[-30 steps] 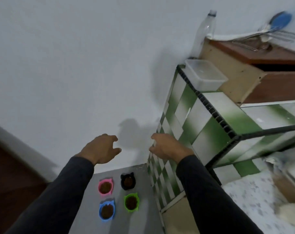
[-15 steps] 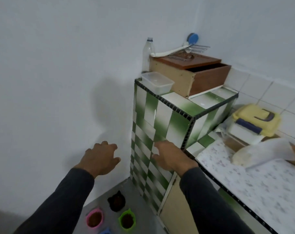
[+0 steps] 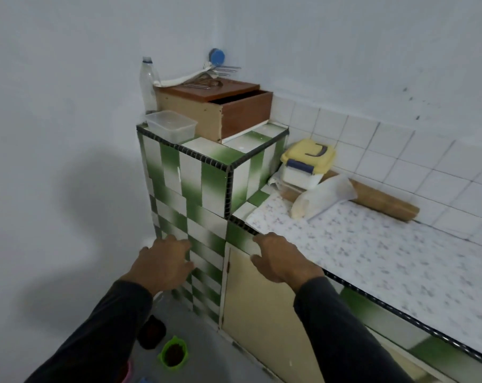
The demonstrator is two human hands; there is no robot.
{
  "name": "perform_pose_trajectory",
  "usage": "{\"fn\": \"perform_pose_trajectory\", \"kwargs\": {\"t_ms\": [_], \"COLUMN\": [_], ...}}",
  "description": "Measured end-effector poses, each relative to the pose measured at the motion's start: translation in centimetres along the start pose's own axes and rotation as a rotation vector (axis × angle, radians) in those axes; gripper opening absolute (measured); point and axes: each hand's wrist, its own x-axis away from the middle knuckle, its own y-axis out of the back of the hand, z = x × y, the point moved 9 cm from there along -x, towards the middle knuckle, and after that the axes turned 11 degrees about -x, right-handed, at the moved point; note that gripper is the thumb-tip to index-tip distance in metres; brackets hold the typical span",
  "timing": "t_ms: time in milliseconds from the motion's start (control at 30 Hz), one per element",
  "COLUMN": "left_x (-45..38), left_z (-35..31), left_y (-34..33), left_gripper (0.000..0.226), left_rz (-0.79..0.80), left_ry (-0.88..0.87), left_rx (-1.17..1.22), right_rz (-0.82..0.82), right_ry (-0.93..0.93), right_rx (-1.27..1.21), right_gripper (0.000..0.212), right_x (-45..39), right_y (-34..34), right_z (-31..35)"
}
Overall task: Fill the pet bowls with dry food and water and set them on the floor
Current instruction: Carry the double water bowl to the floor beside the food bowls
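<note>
Left hand (image 3: 165, 262), right hand (image 3: 282, 261) loosely spread, empty — green bowl (image 3: 173, 354) with food near feet; risk: stepping back kicks it, spills kibble.

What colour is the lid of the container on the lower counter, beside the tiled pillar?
Pale yellow, with a dark handle; the lid shows clearly in the head view.

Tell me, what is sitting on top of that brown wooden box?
On the wooden box lie a long white utensil and some metal cutlery, with a blue round piece behind. Its open drawer's inside is dark; contents cannot be seen.
</note>
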Motion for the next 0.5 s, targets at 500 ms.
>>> {"fn": "perform_pose_trajectory", "kwargs": {"t_ms": [500], "left_x": [2.4], "left_z": [-32.9], "left_y": [-1.3], "left_gripper": [0.044], "left_rz": [-0.093], "left_ry": [-0.341], "left_rx": [-0.124], "right_rz": [-0.165], "right_ry": [-0.355], "right_rx": [-0.07], "right_gripper": [0.041], "right_x": [19.6], "right_y": [7.7], "right_z": [-29.3]}}
